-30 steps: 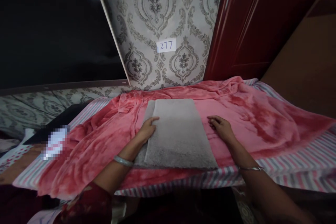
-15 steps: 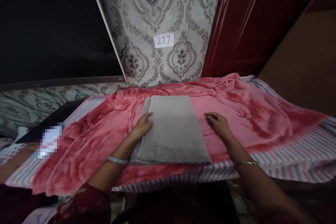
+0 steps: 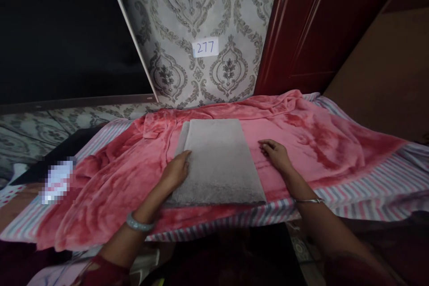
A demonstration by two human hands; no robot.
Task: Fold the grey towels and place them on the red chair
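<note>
A folded grey plush cloth lies on a pink blanket, with one layer showing past its upper layer on the left. My left hand is at the cloth's left edge, its fingertips touching the side. Its fingers are loosely bent and I see nothing gripped between them. To the right of the cloth, my right hand is over the blanket, apart from the cloth. Its fingers are half curled and hold nothing.
Beneath the blanket is a striped sheet. Behind stand a patterned wall with a paper label, a dark television screen at the left and a dark red door panel at the right.
My left hand has drawn slightly back towards me and to the left along the cloth's edge. The right hand stays about where it was, and the view has shifted a little.
</note>
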